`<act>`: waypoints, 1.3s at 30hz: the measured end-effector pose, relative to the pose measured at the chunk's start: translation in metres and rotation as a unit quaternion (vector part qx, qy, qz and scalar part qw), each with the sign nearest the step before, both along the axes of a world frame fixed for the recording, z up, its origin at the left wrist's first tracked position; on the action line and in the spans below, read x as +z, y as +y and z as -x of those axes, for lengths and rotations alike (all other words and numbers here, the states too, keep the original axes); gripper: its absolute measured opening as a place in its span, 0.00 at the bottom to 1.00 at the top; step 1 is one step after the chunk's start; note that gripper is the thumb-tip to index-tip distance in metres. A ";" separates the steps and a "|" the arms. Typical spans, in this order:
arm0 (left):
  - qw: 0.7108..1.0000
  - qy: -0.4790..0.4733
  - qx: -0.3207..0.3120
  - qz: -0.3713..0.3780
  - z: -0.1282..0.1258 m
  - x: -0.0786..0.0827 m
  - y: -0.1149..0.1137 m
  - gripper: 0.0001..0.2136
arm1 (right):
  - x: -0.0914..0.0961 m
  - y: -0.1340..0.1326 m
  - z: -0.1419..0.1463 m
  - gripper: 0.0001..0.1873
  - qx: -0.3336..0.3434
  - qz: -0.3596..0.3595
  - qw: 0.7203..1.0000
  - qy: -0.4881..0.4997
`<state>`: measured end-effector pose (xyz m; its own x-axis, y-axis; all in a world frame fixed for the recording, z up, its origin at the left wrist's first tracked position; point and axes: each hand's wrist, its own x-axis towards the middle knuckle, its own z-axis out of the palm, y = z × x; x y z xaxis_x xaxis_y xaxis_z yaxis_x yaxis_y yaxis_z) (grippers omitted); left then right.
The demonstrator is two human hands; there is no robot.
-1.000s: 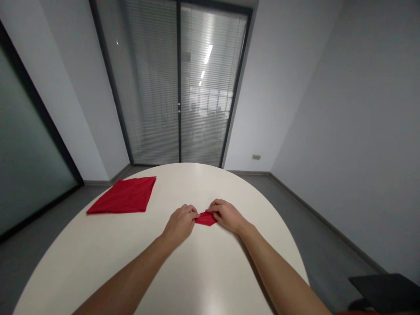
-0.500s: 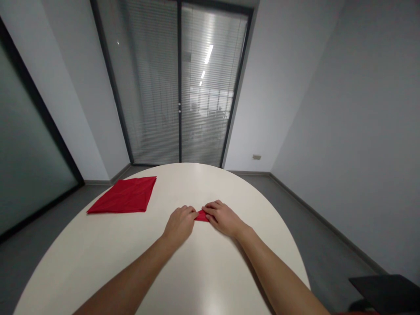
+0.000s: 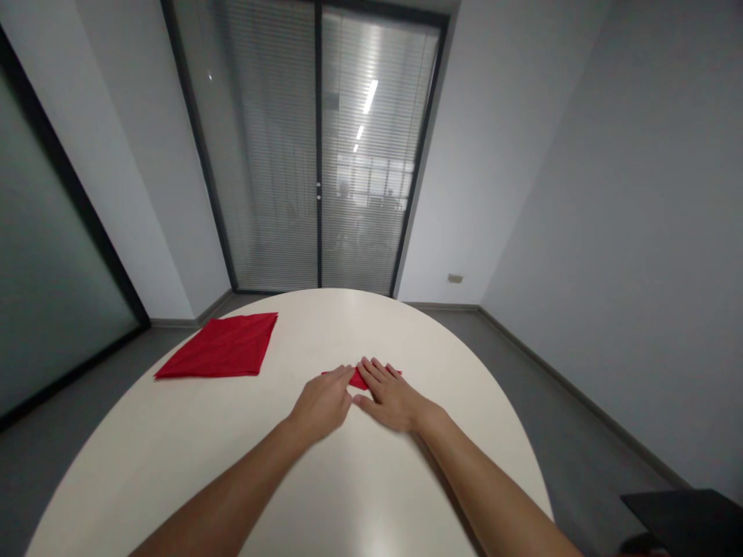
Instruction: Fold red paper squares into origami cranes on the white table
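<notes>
A small folded piece of red cloth point(image 3: 359, 379) lies on the white round table point(image 3: 348, 480), largely covered by both hands. Its thin ends peek out to the left and right of them. My left hand point(image 3: 325, 398) rests over its left part, fingers stretched across it and thumb towards the middle. On the right part lies my right hand point(image 3: 395, 398), palm down with fingers spread and the thumb pointing left on the bare table. A larger red cloth point(image 3: 224, 348), folded flat, sits at the table's far left edge, apart from both hands.
Past the table stand glass doors point(image 3: 279, 193) with blinds, in dark frames. White walls point(image 3: 632, 193) rise on the right. A dark flat object point(image 3: 688, 518), perhaps part of a chair, shows at the lower right.
Fingers that were pinching the small red cloth have flattened onto it. My right hand has spread out, and the cloth's ends now show on both sides.
</notes>
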<state>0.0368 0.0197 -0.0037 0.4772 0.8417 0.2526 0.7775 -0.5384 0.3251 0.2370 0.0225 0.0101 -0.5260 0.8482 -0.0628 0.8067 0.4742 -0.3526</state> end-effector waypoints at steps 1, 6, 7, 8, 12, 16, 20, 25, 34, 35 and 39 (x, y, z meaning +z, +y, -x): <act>1.000 0.003 -0.001 -0.004 0.000 0.000 0.000 0.24 | 0.000 0.000 -0.001 0.45 -0.006 0.005 1.000 0.001; 1.000 0.025 -0.014 -0.010 0.000 -0.001 0.001 0.25 | 0.003 -0.003 0.000 0.49 -0.041 -0.030 0.999 -0.017; 1.000 0.026 -0.017 -0.004 0.000 -0.002 0.001 0.25 | 0.003 -0.003 0.001 0.48 -0.031 -0.046 0.998 -0.014; 1.000 0.024 -0.018 0.001 0.001 -0.002 0.001 0.26 | 0.002 -0.003 0.001 0.46 -0.014 -0.056 0.998 -0.008; 1.000 -0.014 -0.012 -0.001 0.001 -0.002 0.001 0.27 | -0.003 0.002 -0.001 0.41 0.019 -0.044 0.999 0.009; 0.999 -0.035 -0.012 -0.001 0.001 -0.002 0.000 0.27 | -0.006 0.009 -0.010 0.41 0.010 -0.036 0.999 0.019; 0.998 -0.045 -0.030 -0.013 0.003 -0.006 0.002 0.26 | -0.006 0.013 -0.013 0.40 0.007 -0.046 0.999 0.014; 0.998 -0.065 -0.021 -0.016 0.003 -0.005 0.003 0.20 | -0.005 0.014 -0.014 0.32 0.006 -0.091 0.996 0.013; 0.998 -0.061 -0.001 0.003 0.004 0.003 -0.001 0.19 | 0.005 0.013 -0.012 0.23 0.030 -0.146 0.988 0.042; 0.998 -0.062 -0.009 -0.003 0.004 0.002 0.000 0.19 | 0.006 0.014 -0.012 0.22 0.040 -0.149 0.986 0.054; 0.998 -0.058 0.003 -0.021 0.005 -0.003 0.004 0.17 | 0.008 0.017 -0.015 0.18 0.040 -0.146 0.985 0.083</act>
<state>0.0320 0.0238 -0.0072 0.4383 0.8320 0.3402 0.7387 -0.5490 0.3909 0.2517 0.0392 0.0177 -0.5737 0.7733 0.2699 0.7055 0.6340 -0.3167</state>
